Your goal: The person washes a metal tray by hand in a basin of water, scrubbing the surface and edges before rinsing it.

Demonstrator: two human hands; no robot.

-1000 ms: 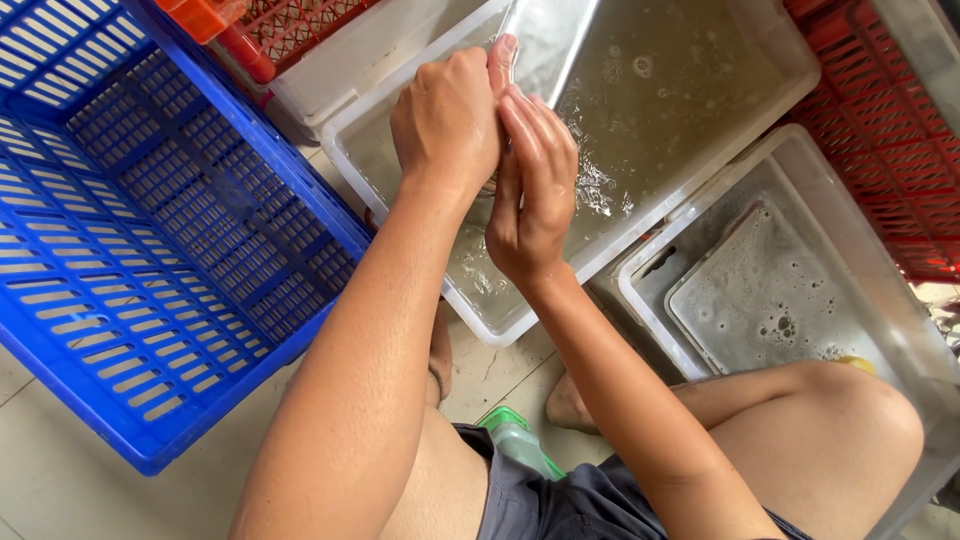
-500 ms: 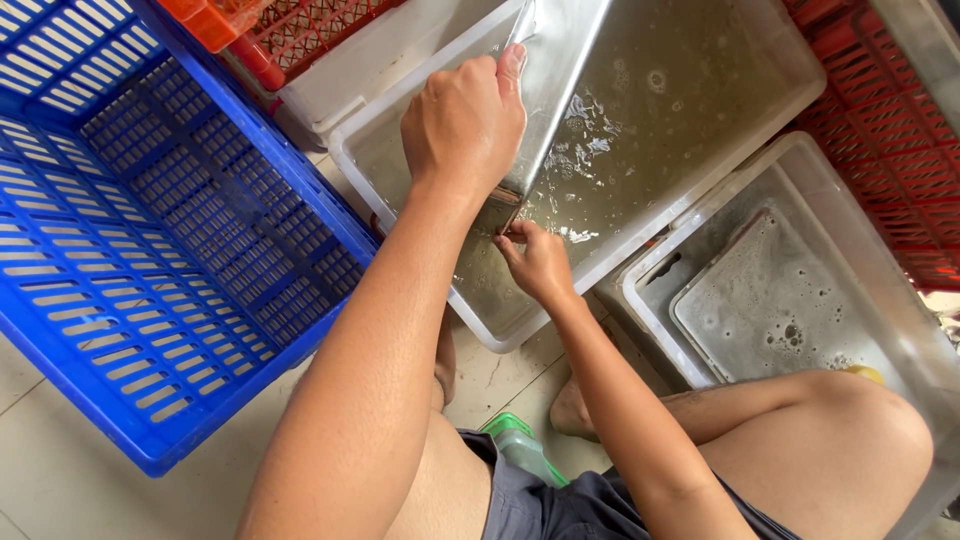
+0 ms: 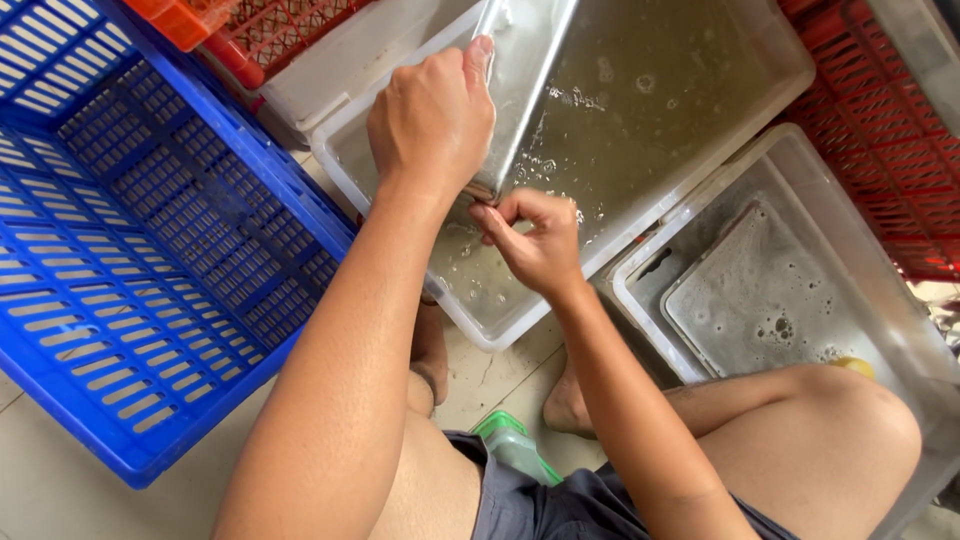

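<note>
I sit low on a pale tiled floor (image 3: 40, 480), knees apart, with plastic tubs and crates packed close around me. To my left stands a big blue crate (image 3: 130, 250) with slotted walls and base. Beyond it are an orange crate (image 3: 185, 15) and a red crate (image 3: 290, 30); a larger red crate (image 3: 880, 140) sits at the far right.

Straight ahead is a clear plastic tub (image 3: 700, 110) filled with cloudy, greenish water dotted with bubbles. I hold a flat, clear, shiny rectangular tray (image 3: 525, 70) tilted up out of that water, its lower corner down near the surface and its upper end running out of the top of the view. It looks wet, and light glares along its face.

My left hand (image 3: 432, 120) is closed around the tray's left edge, knuckles toward me, thumb pointing up along it. My right hand (image 3: 535, 240) is just below, fingers curled and pinched at the tray's lower corner, just over the water.

To the right stands a second clear tub (image 3: 790, 170), holding a foamy square lid or tray (image 3: 770, 300) under soapy water. My right knee covers its near corner. A small green-edged container (image 3: 515, 445) lies on the floor between my legs.
</note>
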